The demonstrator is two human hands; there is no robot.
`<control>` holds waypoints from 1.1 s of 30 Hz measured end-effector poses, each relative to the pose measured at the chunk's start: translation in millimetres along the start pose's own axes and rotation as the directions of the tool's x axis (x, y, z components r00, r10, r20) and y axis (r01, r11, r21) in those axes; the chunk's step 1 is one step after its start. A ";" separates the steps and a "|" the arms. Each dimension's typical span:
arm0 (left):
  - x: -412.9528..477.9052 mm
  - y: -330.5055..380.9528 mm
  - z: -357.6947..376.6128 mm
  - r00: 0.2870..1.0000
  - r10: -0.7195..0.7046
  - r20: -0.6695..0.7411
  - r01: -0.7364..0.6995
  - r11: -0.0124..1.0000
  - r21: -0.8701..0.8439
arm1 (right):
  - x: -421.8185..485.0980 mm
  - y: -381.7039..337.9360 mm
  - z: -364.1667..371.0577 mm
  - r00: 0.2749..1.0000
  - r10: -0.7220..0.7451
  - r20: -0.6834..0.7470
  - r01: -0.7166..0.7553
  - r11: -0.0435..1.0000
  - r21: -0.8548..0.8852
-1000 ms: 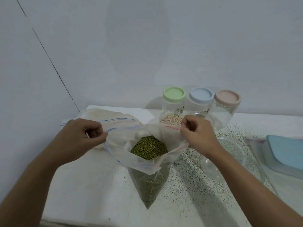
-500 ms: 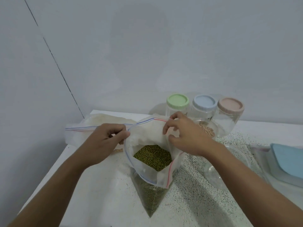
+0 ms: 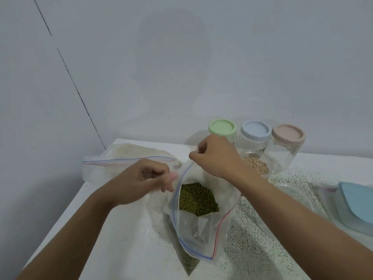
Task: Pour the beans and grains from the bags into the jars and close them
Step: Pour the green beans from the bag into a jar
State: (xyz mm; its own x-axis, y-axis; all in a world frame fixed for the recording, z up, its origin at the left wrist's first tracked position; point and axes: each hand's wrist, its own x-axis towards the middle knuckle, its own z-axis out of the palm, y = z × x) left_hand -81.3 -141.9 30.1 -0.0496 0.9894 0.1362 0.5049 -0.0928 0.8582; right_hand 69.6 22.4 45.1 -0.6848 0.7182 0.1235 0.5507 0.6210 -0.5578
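- The far rim of the zip-lock bag (image 3: 199,235) is being pinched between the thumb and curled fingers of the right hand (image 3: 218,156). The blue zip strip is being drawn upward to that pinch.
- The fingers of the left hand (image 3: 145,182) are being held curled just beside the bag's left rim. They are blurred, so it cannot be told whether plastic is being gripped.
- The bag's mouth is being held wide open above the speckled counter (image 3: 262,249), with its pointed bottom corner hanging toward the near edge.
- Mung beans (image 3: 198,199) are being carried inside the bag, heaped below the open mouth.
- An open jar of pale beans (image 3: 256,167) is being partly hidden behind the right wrist.
- Three clear jars are being left lidded in a row by the wall: green lid (image 3: 222,127), blue lid (image 3: 255,130) and pink lid (image 3: 288,134).
- A second zip-lock bag of pale grain (image 3: 129,156) is lying flat in the back left corner, behind the left hand.
- A blue-lidded box (image 3: 359,203) is being cut off by the right edge.
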 end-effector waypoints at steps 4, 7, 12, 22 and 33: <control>21.8 -24.8 -7.8 0.962 -0.135 -0.239 0.107 0.986 -0.124 | -1.5 1.7 2.2 0.994 0.014 -0.108 -0.002 0.994 0.111; 43.8 -45.0 -3.3 0.975 -0.169 -0.145 0.165 0.985 -0.039 | -3.8 -4.2 2.3 0.981 0.003 -0.193 0.019 0.993 0.116; 71.9 -56.4 10.6 0.981 -0.185 0.057 0.172 0.968 0.185 | -1.3 -5.0 4.3 0.977 -0.069 -0.201 0.090 0.991 0.101; 88.1 -47.5 -0.7 0.953 -0.227 0.198 0.196 0.966 0.166 | -7.7 2.4 -14.6 0.964 -0.127 -0.234 0.193 0.940 0.282; 91.7 -47.8 -5.4 0.997 -0.028 -0.074 0.043 0.977 0.211 | 1.6 -4.3 -47.2 0.971 -0.100 -0.218 0.199 0.846 0.496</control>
State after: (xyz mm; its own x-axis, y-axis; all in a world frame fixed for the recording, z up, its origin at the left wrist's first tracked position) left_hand -114.6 -47.3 4.3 -0.1271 0.9808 0.1482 0.6728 -0.0246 0.7394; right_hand 88.6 35.8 86.4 -0.6157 0.7036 0.3549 0.0932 0.5122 -0.8538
